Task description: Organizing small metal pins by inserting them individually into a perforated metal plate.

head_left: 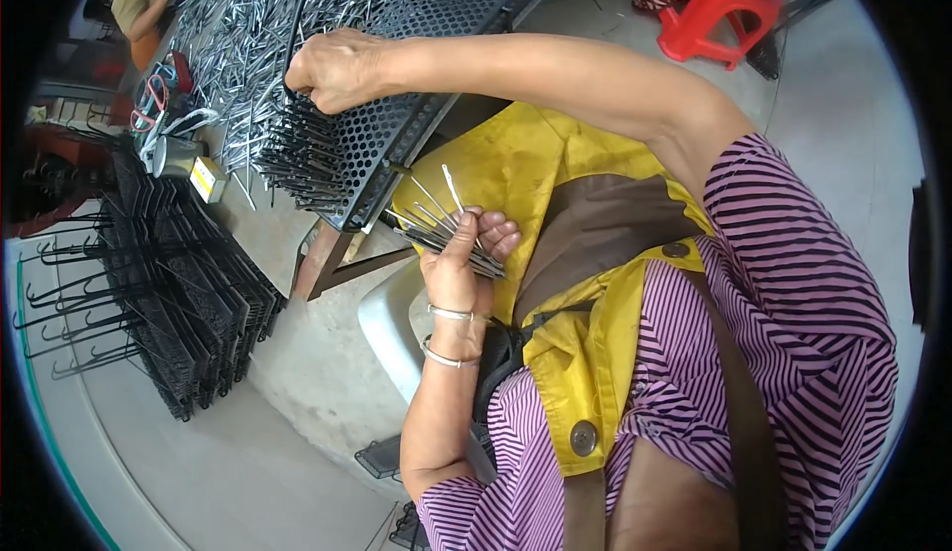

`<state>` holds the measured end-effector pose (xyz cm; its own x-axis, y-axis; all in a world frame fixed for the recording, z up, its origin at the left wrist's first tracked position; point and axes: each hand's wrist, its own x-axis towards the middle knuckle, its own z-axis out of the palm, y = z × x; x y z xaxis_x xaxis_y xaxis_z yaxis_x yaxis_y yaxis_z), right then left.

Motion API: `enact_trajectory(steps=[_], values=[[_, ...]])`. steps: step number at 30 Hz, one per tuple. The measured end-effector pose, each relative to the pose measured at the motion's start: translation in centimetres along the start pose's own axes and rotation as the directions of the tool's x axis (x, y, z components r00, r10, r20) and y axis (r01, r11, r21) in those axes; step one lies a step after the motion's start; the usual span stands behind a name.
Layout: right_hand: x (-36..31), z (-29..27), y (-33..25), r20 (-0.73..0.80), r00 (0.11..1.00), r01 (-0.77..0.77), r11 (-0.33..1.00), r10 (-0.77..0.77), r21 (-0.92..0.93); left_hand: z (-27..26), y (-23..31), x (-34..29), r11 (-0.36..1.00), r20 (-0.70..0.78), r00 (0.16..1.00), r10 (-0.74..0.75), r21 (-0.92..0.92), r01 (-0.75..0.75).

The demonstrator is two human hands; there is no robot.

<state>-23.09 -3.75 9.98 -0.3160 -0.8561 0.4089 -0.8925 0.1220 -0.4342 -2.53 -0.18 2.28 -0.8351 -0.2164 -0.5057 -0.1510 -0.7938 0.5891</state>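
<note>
My left hand [466,248], with two bangles on its wrist, is closed round a bundle of thin silver metal rods [421,226]. The rods fan out between thumb and fingers, and one bright flattened tip stands above the rest. My right arm reaches across to the black perforated metal rack [392,144]. There my right hand [342,70] is curled closed over its near end, beside a thin upright black rod [300,10]. Whatever its fingers grip is hidden. Just below that hand, many dark pins [302,154] stand in close rows on the rack.
A large heap of loose silver rods [248,45] covers the table beyond. Scissors [151,105], a metal cup [177,157] and a small yellow-white box [207,180] lie at its left. Stacked black hooked racks [188,293] stand lower left. A red stool [719,15] and another person [144,0] are farther off.
</note>
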Motion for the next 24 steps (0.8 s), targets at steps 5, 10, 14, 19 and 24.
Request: enact_trajectory(steps=[5, 10, 14, 19, 24], values=[[0.6, -0.9, -0.1, 0.088, 0.994, -0.055, 0.997, 0.06, -0.055, 0.3, 0.2, -0.1, 1.0, 0.037, 0.999, 0.002, 0.018, -0.002], [1.2, -0.6, -0.4, 0.096, 0.993, 0.076, 0.993, -0.068, -0.086, 0.1, 0.1, -0.1, 0.999, 0.105, 0.994, 0.005, 0.039, -0.01], [1.3, -0.4, -0.7, 0.027, 0.994, -0.104, 0.991, 0.107, -0.082, 0.1, 0.1, 0.0, 1.0, 0.094, 0.996, 0.0, -0.005, 0.0], [-0.2, 0.1, -0.3, -0.011, 0.991, -0.131, 0.983, 0.131, -0.129, -0.2, 0.3, 0.1, 0.999, 0.1, 0.995, -0.007, -0.035, 0.01], [-6.0, -0.6, 0.0, -0.119, 0.987, -0.098, 0.994, 0.104, 0.054, -0.3, 0.6, 0.1, 0.998, 0.109, 0.994, 0.02, -0.061, -0.013]])
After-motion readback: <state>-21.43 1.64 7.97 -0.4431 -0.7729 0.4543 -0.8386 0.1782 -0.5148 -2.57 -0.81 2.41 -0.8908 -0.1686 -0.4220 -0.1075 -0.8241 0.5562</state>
